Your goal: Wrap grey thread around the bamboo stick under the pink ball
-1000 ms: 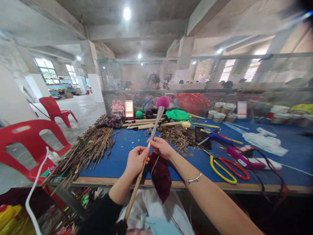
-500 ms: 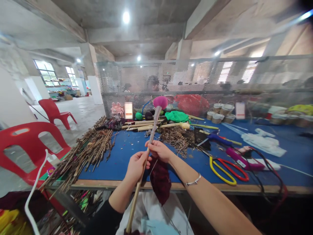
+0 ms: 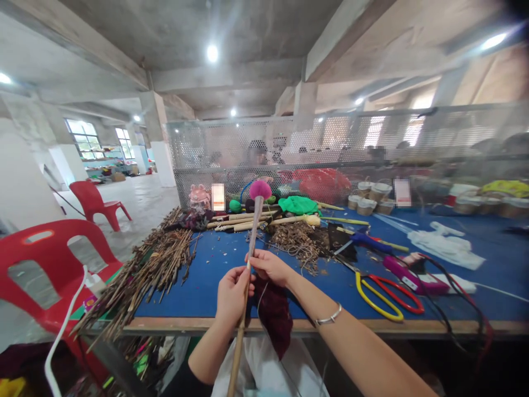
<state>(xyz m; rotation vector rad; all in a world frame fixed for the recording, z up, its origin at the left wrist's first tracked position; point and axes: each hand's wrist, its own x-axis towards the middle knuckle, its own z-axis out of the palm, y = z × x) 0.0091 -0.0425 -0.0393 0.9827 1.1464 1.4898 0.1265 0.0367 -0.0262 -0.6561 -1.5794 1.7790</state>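
A long wooden stick (image 3: 236,353) stands slanted before me, with a round magenta head (image 3: 260,190) and a pale mesh-like sleeve (image 3: 255,226) narrowing below it. My left hand (image 3: 232,292) is closed round the stick just under this sleeve. Higher up, my right hand (image 3: 270,266) pinches the sleeve's lower end against the stick. From beneath the right hand hangs a dark maroon cloth (image 3: 279,320), and a thin pale thread loops beside it. The right fingertips are partly hidden, so whether they also hold the thread I cannot tell.
Bundled twigs (image 3: 152,267) cover the table's left side. Yellow-and-red-handled scissors (image 3: 390,300) and a magenta tool (image 3: 413,275) with cables lie at right. Behind are thick sticks, green cloth (image 3: 298,205) and a perforated screen (image 3: 231,143). Red chairs (image 3: 53,264) stand at left.
My view has tilted slightly upward, so the table sits lower. The magenta head has shifted a little left, and the stick looks more upright. Both hands keep their hold.
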